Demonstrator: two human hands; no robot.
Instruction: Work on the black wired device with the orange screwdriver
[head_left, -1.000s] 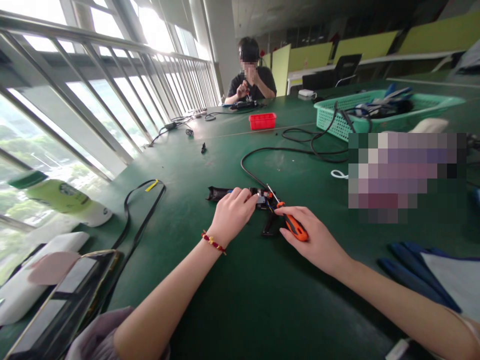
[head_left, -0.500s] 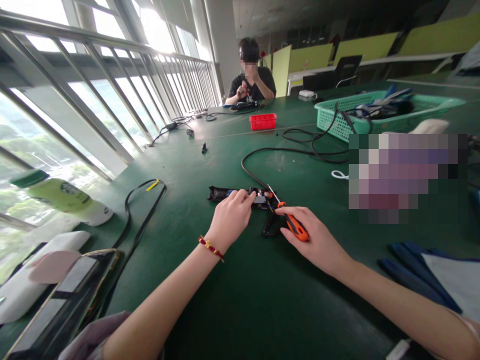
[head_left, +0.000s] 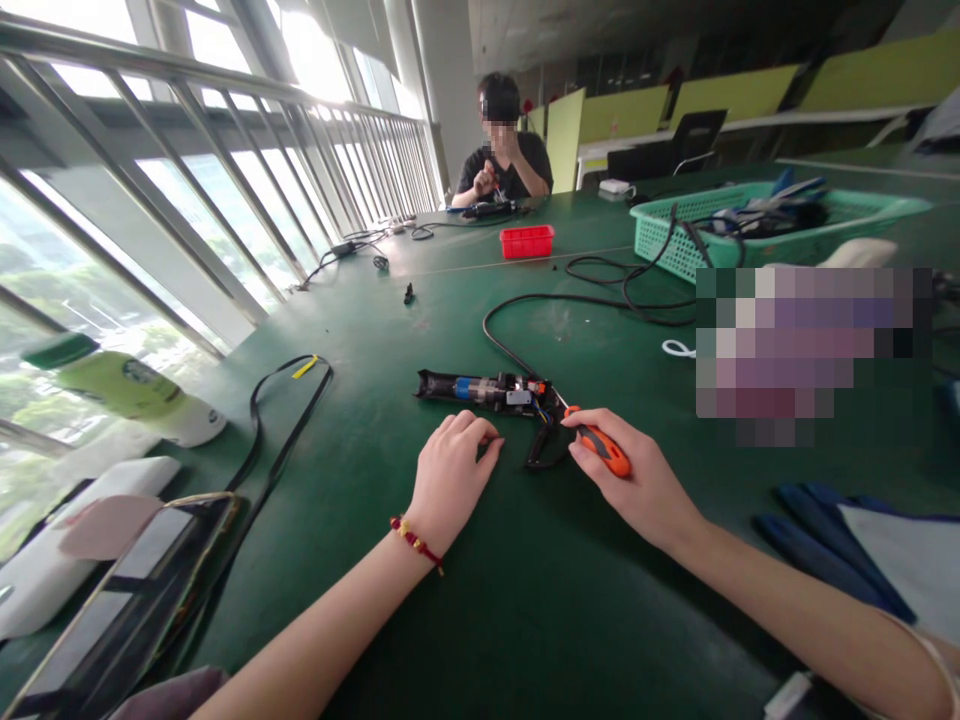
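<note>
An opened black corded device [head_left: 480, 391], long-bodied with a handle, lies on the green table. Its inside shows a blue band, wires and a small silvery part. My right hand [head_left: 626, 465] grips an orange and black screwdriver [head_left: 609, 452], whose shaft points up and left to the device's right end. Just below the device, apart from it, my left hand [head_left: 454, 465] rests at the tabletop with curled fingers, thumb and index finger drawn toward each other. Whatever lies between them, if anything, is too small to make out.
A black cable [head_left: 499, 318] runs from the device toward a green basket [head_left: 667, 245] of parts. Beyond are a red tray [head_left: 527, 242] and a seated person [head_left: 504, 150]. At left lie a bottle [head_left: 124, 385] and phone [head_left: 127, 590]; blue-and-white gloves [head_left: 832, 545] lie right.
My left hand has come off the device and moved down toward me, uncovering its inside. My right hand with the screwdriver has shifted slightly to the right.
</note>
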